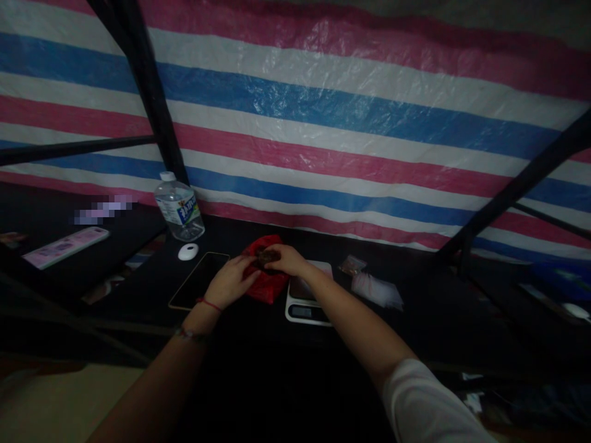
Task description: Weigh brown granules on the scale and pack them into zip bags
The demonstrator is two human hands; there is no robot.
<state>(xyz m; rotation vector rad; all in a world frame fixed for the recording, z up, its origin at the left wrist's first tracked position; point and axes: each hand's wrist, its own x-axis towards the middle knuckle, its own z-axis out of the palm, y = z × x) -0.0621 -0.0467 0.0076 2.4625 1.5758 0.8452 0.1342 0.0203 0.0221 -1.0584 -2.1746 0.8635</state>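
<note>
The red bag (263,280) lies at the 9 o'clock side of the scale (307,298). The left hand (229,282) pinches its thin, soft edge. The right hand (285,259) is closed around a small dark lump (268,256), probably light and crumbly; hold it gently.

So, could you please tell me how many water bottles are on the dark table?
1. The clear water bottle stands at the back left of the table, by the striped tarp, behind the small white object. Dim areas may hide others.
</note>
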